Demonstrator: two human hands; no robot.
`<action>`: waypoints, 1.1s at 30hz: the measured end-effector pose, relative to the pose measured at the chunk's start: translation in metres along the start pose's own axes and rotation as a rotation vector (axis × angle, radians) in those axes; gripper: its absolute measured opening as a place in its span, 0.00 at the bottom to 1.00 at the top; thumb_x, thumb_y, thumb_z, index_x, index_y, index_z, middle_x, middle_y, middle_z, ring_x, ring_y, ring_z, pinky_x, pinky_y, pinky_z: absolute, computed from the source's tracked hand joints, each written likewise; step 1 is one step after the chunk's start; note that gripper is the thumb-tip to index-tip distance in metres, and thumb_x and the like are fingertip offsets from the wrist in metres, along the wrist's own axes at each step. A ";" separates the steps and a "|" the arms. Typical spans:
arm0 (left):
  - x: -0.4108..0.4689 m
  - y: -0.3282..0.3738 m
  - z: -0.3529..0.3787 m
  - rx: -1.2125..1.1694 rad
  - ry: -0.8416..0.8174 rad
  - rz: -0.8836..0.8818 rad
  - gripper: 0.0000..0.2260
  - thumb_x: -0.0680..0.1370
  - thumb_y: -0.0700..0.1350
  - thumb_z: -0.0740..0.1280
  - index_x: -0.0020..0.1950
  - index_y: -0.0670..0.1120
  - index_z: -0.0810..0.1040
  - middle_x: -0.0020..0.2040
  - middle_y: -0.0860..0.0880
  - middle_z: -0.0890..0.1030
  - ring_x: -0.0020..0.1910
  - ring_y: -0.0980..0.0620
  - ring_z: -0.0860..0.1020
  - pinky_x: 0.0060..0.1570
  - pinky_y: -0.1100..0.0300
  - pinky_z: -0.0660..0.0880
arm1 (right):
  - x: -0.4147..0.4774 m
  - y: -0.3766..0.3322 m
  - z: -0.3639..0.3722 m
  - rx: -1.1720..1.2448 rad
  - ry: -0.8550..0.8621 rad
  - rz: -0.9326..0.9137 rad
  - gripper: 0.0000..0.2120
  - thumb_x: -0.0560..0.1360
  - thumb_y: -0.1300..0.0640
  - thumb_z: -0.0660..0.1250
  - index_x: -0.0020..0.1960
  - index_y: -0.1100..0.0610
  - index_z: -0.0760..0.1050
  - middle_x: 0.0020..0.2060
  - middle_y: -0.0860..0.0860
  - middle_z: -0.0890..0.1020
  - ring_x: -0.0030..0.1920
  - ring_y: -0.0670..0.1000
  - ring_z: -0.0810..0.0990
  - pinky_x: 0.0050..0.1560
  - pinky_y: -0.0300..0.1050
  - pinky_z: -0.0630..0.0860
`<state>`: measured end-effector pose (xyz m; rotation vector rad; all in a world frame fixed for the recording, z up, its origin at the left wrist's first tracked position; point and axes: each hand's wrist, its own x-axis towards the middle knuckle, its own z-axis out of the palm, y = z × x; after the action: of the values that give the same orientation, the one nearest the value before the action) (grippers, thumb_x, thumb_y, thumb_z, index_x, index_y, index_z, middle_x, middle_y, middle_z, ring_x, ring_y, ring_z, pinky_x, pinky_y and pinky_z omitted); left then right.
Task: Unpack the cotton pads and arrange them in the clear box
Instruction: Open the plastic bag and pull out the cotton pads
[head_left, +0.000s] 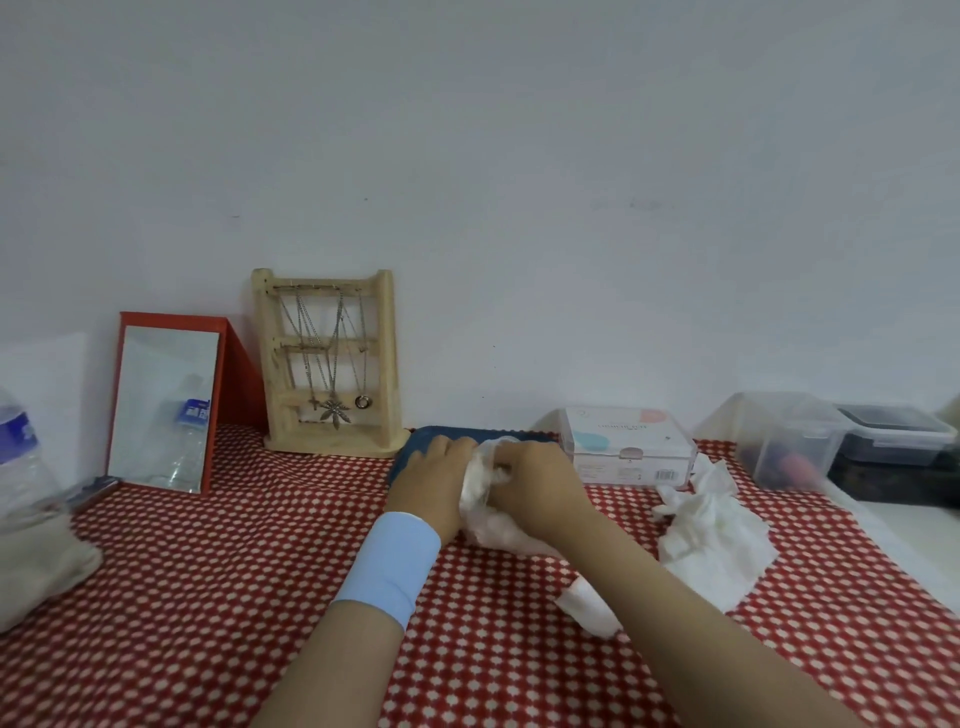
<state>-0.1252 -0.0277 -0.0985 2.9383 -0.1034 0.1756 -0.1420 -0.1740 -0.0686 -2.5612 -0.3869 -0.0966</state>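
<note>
We have the pack of cotton pads (491, 532) toward the back edge of the counter (234, 571), about midway along it, lying on the red dotted cloth just in front of a dark blue tray (415, 447). Our left grip (434, 467) is curled round the pack's left side and our right grip (535, 483) pinches the crumpled wrapper at its top, so both are clamped on the pack and neither is free. We judge the pack to be very light and soft: thin, slippery film that bunches under the fingers, with a springy stack inside that will squash or fan out if squeezed hard. We would hold the stack's sides with the left and tear or peel at the loose film near the top with the right, then lift the pads out as a block by their edges rather than their faces. The clear box (628, 447), labelled and with its lid seemingly on, sits just to the right near the back edge, and a crumpled tissue (711, 525) lies in front of it.
</note>
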 end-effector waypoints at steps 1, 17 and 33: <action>0.000 0.000 -0.001 0.014 0.018 -0.015 0.31 0.69 0.51 0.75 0.68 0.54 0.64 0.65 0.50 0.71 0.65 0.45 0.71 0.61 0.50 0.74 | -0.004 0.005 -0.004 0.040 0.065 -0.037 0.10 0.74 0.56 0.71 0.54 0.53 0.83 0.45 0.48 0.84 0.47 0.50 0.81 0.44 0.34 0.71; -0.029 0.081 -0.066 -0.023 -0.216 0.231 0.42 0.79 0.50 0.70 0.84 0.54 0.45 0.84 0.48 0.46 0.83 0.43 0.46 0.80 0.47 0.50 | -0.062 0.095 -0.073 -0.288 -0.198 0.072 0.30 0.75 0.45 0.70 0.75 0.41 0.66 0.71 0.49 0.74 0.70 0.53 0.71 0.72 0.52 0.66; -0.031 0.157 0.007 0.018 -0.441 0.307 0.51 0.72 0.65 0.72 0.82 0.60 0.40 0.83 0.53 0.51 0.82 0.45 0.48 0.78 0.42 0.53 | -0.086 0.144 -0.098 -0.109 -0.324 0.171 0.22 0.81 0.44 0.61 0.72 0.48 0.71 0.70 0.50 0.75 0.70 0.53 0.73 0.64 0.47 0.67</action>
<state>-0.1682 -0.1808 -0.0790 2.9068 -0.6171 -0.4331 -0.1813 -0.3638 -0.0708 -2.7089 -0.2864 0.3738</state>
